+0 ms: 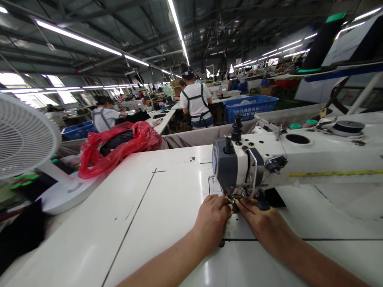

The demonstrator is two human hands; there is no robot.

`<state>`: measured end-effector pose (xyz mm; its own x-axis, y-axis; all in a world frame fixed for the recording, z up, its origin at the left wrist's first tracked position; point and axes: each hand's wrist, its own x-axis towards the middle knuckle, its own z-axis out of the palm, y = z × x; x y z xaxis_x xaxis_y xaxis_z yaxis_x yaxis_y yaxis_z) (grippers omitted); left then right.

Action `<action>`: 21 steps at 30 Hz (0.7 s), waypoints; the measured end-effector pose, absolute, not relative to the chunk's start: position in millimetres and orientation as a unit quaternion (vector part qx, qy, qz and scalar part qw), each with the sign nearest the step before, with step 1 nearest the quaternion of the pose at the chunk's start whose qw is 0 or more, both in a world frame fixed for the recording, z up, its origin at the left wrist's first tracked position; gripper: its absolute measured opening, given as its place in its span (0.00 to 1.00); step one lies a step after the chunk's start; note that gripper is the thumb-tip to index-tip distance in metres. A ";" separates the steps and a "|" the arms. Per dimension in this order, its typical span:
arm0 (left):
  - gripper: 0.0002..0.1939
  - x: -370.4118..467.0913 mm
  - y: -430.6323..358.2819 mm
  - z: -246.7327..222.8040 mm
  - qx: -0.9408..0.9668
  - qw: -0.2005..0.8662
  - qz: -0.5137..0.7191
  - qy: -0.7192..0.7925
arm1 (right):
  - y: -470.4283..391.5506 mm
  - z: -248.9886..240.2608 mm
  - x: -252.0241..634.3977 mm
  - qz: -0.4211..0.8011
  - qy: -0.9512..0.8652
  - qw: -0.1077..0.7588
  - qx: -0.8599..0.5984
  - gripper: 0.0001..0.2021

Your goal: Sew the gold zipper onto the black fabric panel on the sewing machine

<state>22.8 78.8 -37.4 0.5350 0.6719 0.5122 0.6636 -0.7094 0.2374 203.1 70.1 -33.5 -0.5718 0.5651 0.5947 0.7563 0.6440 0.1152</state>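
Note:
A white and grey sewing machine point(233, 163) stands on the white table, its head over the spot where both hands meet. My left hand point(214, 219) is closed, its fingertips pressed down beside the presser foot, just left of the needle area. From the other side my right hand point(260, 219) reaches in, fingers held together and pointing at the same spot. Between the fingertips is a small dark piece point(234, 205), mostly hidden, too small to name. Behind my right hand lies a flat piece of black fabric point(275, 197).
At the left stand a white fan point(26, 135) and a red plastic bag point(119, 147) with dark material inside. Yellow measuring tape point(335, 173) runs along the machine arm. Thread cones point(321, 44) stand at the upper right. Beyond the table are a blue crate point(249, 107) and co-workers.

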 end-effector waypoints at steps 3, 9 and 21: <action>0.05 22.7 79.2 -40.4 0.873 0.018 0.300 0.385 | 71.6 -37.2 206.1 -0.171 -0.870 0.270 -0.375 0.18; 0.05 21.6 79.4 -41.8 0.869 0.033 0.295 0.396 | 72.5 -36.9 208.9 -0.149 -0.869 0.289 -0.374 0.16; 0.06 19.7 82.0 -38.2 0.875 0.033 0.283 0.392 | 74.8 -39.6 211.0 -0.142 -0.871 0.282 -0.376 0.15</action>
<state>19.7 82.0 -38.2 0.5323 0.7043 0.4697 0.6672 -0.6905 0.2793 211.0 74.8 -39.6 -0.5576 0.5753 0.5984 0.7356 0.6765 0.0350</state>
